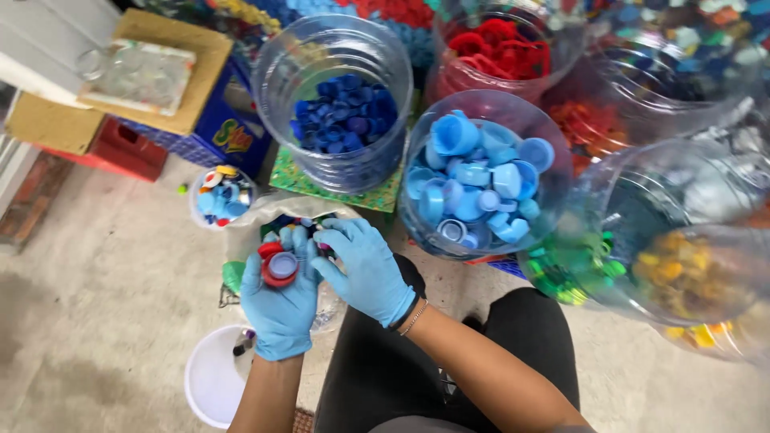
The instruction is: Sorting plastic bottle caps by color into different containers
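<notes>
- While I sit over the concrete floor [104,265], my left hand [279,309], in a blue glove at lower centre of the frame, is cupped shut around a small stack of caps [280,266]: red ones with a pale blue one on top.
- My right hand [365,269], gloved the same, lies just right of it, fingers loosely curled and reaching toward the stack; whether it grips anything I cannot tell.
- Both hands hover over an open sack [249,232] with mixed caps showing inside.
- Above centre stands a clear tub [333,56] of dark blue caps on a green mat [337,192].
- To its right, a clear tub [553,160] holds light blue caps.
- At top right, another tub [449,76] holds red caps.
- At right, a tilted clear tub [642,184] holds green caps, one beside it yellow ones.
- Left of the sack sits a small cup [223,196] of mixed caps.
- At lower left is a white bucket [210,381].
- At upper left, cardboard [180,72] lies on crates.
</notes>
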